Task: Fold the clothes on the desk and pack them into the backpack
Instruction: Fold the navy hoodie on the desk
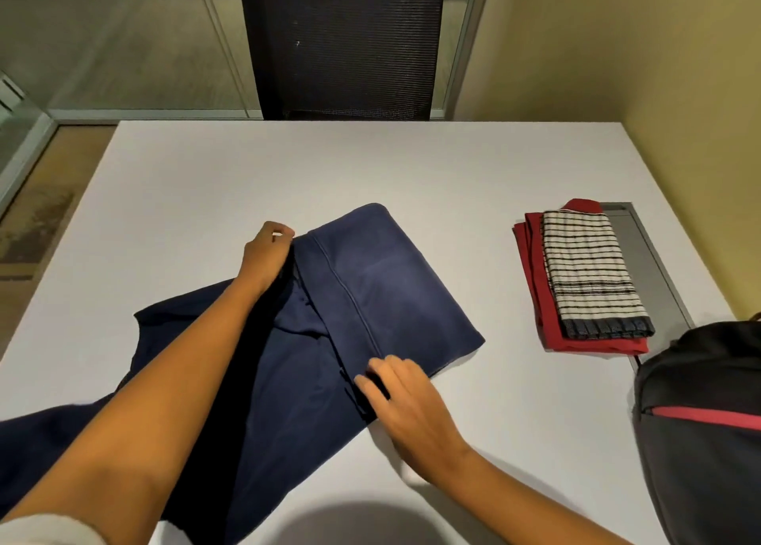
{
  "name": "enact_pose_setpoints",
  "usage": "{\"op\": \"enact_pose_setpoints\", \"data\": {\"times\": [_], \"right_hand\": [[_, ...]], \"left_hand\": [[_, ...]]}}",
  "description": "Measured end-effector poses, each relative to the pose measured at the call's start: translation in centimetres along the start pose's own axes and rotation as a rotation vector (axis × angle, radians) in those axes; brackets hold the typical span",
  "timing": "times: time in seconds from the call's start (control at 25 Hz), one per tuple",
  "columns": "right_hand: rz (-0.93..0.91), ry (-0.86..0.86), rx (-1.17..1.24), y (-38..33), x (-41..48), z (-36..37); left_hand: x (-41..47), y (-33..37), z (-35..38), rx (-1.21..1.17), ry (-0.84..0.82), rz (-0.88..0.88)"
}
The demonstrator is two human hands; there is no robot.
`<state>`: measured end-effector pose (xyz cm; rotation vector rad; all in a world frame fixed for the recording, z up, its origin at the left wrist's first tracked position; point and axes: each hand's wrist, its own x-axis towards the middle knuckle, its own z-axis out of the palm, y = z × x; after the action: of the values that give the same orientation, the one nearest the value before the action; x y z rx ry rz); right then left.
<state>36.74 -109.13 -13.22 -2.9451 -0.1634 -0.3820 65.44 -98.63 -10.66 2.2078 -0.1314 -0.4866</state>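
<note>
Half-folded navy garment mid-desk — folded red-and-striped stack, dark backpack right.

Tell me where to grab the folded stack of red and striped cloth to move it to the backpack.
Take the stack by its two long sides, hands coming from left and right, probably under the red cloth. The striped cloth lies loose on top, so lifting from beneath keeps both folded.

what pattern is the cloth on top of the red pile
White with thin black stripes and a dark fringed end: the striped cloth on the red garment, head view.
</note>
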Motion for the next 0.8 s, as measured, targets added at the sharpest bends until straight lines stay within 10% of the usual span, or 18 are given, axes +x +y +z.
{"op": "enact_pose_setpoints", "data": {"times": [0.48,0.8], "right_hand": [[0.059,-0.232,-0.039,3.1,-2.0,3.2],[0.400,-0.125,0.181,2.9,0.8,2.4]], "left_hand": [[0.7,-1.2,2.0,0.164,0.068,0.146],[-1.2,-0.2,7.3,0.737,-0.030,0.846]]}}
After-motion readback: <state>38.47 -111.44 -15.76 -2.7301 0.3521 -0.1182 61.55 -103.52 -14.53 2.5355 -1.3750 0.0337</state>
